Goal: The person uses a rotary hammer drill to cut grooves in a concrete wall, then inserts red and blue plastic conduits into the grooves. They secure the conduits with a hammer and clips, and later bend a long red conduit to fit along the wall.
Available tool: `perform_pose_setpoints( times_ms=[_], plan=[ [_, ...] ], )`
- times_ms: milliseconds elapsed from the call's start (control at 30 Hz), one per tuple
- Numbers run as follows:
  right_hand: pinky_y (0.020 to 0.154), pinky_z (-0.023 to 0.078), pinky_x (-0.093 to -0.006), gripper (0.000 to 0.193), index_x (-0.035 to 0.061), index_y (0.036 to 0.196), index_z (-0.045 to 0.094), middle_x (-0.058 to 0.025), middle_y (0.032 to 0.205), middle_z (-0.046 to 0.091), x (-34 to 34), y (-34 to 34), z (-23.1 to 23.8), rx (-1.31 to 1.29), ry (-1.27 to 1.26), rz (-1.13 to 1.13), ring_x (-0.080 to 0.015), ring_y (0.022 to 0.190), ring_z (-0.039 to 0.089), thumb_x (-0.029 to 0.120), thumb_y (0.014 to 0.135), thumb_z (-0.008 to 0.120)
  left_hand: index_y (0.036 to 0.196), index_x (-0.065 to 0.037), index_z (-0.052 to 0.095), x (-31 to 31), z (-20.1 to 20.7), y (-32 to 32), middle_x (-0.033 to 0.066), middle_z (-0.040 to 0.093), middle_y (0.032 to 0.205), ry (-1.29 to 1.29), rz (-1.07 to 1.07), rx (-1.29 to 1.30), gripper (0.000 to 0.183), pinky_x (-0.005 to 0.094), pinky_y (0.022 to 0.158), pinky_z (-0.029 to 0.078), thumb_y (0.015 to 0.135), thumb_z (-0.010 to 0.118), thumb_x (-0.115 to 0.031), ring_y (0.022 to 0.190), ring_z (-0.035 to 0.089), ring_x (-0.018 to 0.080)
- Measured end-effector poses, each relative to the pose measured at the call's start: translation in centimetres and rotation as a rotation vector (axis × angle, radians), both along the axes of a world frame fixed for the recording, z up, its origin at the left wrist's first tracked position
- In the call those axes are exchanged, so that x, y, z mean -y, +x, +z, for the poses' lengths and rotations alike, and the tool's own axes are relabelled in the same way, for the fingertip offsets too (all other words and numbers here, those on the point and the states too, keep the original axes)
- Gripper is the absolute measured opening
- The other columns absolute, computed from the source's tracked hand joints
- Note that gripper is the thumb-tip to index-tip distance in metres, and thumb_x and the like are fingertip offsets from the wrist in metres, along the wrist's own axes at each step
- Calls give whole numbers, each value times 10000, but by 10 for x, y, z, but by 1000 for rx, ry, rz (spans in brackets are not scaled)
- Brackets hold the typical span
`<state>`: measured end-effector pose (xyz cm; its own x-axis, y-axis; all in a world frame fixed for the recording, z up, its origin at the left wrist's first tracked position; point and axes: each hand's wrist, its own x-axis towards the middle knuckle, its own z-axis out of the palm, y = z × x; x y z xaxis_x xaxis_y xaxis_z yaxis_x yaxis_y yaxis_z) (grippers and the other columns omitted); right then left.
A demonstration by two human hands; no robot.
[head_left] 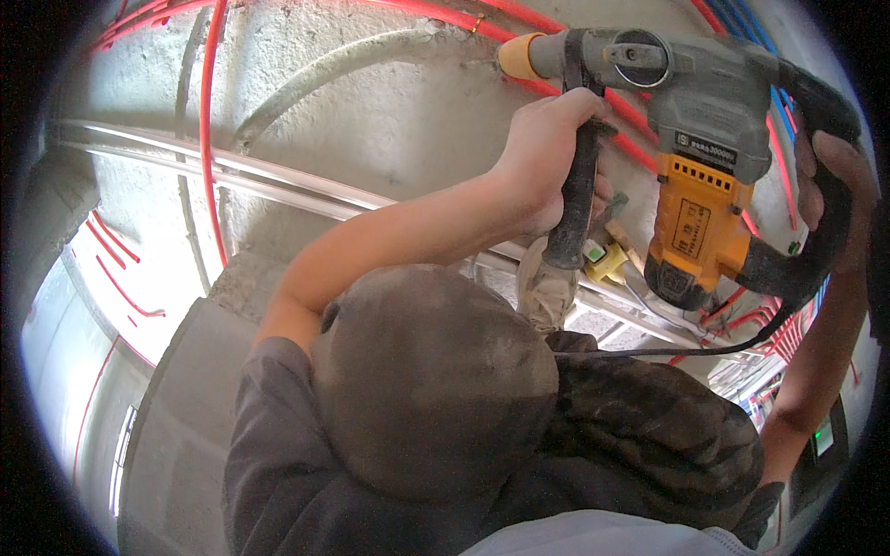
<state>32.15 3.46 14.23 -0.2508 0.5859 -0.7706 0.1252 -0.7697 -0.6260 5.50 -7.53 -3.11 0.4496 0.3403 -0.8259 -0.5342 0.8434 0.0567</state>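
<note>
A grey and orange rotary hammer lies across the upper right, its orange nose collar pointing left at a rough concrete surface. Any bit beyond the collar is too blurred to make out clearly. My left hand is wrapped round the black side handle just behind the collar. At the far right, my right hand grips the black rear handle, its fingers partly hidden. From the tool's lower end a black cable runs left over my leg in dark patterned trousers.
Red pipes run along the concrete, with blue pipes at the upper right. Long pale metal rails cross behind my left arm. Beside a dusty light shoe sits a yellow object with a green patch.
</note>
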Motion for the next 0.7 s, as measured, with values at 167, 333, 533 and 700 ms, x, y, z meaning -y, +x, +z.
perform_pose_setpoints(
  times_ms=[167, 333, 533, 700],
  plan=[
    [540, 563, -394, 204, -57, 1110, 652, -168, 859, 684, -19, 10, -7, 23, 0, 23, -273, 626, 653, 71, 950, 655, 979, -21, 604, -5, -5, 7, 142, 591, 670, 50, 40, -19, 312, 449, 543, 501, 927, 661, -324, 536, 606, 295],
    [550, 556, -394, 204, -58, 1100, 655, -165, 864, 682, -22, 26, -26, -13, 5, 70, -272, 634, 653, 78, 948, 662, 959, -29, 597, -6, -8, 5, 143, 597, 668, -20, 14, -74, 308, 441, 529, 483, 925, 667, -327, 523, 598, 294],
    [555, 549, -391, 197, -58, 1084, 657, -162, 860, 678, -19, 24, -29, -12, -7, 70, -271, 638, 650, 82, 945, 659, 951, -42, 582, -7, -10, 12, 135, 575, 664, 10, 94, -39, 273, 427, 501, 462, 926, 665, -301, 511, 577, 283],
    [560, 542, -389, 192, -59, 1070, 658, -159, 857, 674, -26, 28, -38, -18, -15, 98, -270, 641, 648, 85, 942, 658, 991, -60, 630, -8, -13, 12, 108, 579, 728, 25, 39, -87, 318, 439, 578, 510, 915, 679, -365, 576, 611, 275]
  ],
)
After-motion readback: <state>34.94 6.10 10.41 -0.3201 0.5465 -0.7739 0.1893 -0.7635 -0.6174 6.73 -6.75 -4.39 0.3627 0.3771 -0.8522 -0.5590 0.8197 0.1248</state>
